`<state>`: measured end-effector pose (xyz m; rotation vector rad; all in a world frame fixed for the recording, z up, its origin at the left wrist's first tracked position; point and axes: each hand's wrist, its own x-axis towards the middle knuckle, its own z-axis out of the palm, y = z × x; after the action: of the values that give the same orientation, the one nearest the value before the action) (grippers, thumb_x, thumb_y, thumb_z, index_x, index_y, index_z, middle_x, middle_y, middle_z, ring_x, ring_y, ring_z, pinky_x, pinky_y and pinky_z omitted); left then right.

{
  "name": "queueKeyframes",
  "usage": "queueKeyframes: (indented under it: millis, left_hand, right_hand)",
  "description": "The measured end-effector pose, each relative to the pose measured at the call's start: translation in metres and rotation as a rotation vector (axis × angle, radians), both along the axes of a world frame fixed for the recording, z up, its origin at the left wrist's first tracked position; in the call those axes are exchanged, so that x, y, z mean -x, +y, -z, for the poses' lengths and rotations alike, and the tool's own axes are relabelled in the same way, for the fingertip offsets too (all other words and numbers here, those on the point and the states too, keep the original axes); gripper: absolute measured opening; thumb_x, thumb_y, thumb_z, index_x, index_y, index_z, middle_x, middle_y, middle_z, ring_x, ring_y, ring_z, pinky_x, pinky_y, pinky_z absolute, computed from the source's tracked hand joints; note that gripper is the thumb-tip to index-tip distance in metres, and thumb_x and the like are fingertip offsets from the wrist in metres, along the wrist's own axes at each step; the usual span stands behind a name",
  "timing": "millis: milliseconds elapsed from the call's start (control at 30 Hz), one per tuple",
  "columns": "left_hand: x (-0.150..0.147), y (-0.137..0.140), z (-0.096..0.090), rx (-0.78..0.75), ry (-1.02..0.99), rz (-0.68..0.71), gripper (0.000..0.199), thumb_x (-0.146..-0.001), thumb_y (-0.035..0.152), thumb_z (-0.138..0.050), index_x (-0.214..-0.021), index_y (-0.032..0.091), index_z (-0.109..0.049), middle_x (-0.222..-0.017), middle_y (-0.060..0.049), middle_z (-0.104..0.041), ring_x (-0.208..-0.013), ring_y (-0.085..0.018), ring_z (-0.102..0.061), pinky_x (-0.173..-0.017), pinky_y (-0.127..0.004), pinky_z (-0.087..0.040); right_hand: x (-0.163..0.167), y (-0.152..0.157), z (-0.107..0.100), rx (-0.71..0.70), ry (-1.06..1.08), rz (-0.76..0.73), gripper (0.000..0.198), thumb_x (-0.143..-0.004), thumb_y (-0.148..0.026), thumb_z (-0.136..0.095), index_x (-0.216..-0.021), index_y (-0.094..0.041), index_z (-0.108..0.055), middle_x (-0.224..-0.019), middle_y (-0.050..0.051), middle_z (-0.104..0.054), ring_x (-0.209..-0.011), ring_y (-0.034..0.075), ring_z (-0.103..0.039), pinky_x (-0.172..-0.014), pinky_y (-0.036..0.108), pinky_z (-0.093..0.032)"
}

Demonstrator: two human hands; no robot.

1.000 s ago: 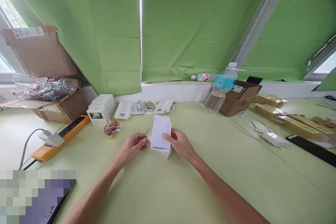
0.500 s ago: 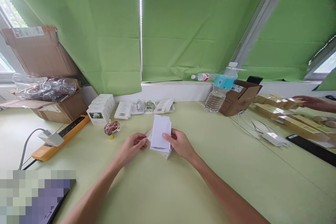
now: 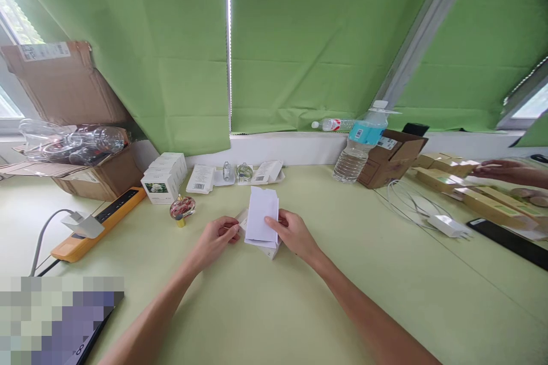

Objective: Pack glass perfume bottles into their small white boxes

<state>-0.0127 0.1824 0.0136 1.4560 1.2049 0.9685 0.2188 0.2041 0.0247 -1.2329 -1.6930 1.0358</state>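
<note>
Folded white paper (image 3: 262, 217) is gripped in my right hand (image 3: 295, 234), its thumb lying on top along the right edge. Under the paper, a white printed carton (image 3: 270, 252) shows only at its lower corner and left side. My left hand (image 3: 220, 235) has its fingers curled together at the carton's left side; whether they pinch its edge is hidden. To the left stand a round perfume bottle (image 3: 183, 208) with reddish contents and a gold cap (image 3: 180, 220).
White boxes (image 3: 165, 179) stand at the back left beside an orange power strip (image 3: 103, 225). Flat cartons (image 3: 200, 178) and small glass bottles (image 3: 245, 171) line the wall. A large water bottle (image 3: 359, 148), a charger (image 3: 447, 226) and a co-worker's hand (image 3: 496, 169) are at right.
My hands and the paper stay practically still. At far right, the co-worker's hand has shifted slightly left over the yellowish boxes.
</note>
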Motion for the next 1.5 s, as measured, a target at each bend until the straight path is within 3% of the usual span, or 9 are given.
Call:
queueKeyframes:
  millis: [1133, 1500]
  left_hand:
    - [-0.0004, -0.0013, -0.0005, -0.005, 0.002, -0.011, 0.041, -0.083, 0.05, -0.06, -0.101, 0.014, -0.065, -0.092, -0.01, -0.07, -0.085, -0.023, -0.067, -0.08, -0.036, -0.054]
    - [-0.0015, -0.0031, -0.0047, 0.009, 0.006, -0.019, 0.04, -0.084, 0.05, -0.061, -0.101, 0.014, -0.064, -0.086, -0.009, -0.072, -0.084, -0.022, -0.068, -0.079, -0.035, -0.054]
  right_hand:
    - [0.0006, -0.0017, -0.003, 0.002, 0.001, -0.007, 0.033, -0.084, -0.047, -0.058, -0.089, -0.015, -0.066, -0.093, 0.009, -0.072, -0.084, 0.024, -0.067, -0.071, 0.032, -0.052]
    - [0.0003, 0.0, 0.001, 0.016, 0.009, 0.005, 0.032, -0.083, -0.048, -0.059, -0.08, -0.016, -0.063, -0.081, 0.006, -0.07, -0.08, 0.024, -0.066, -0.069, 0.031, -0.052]
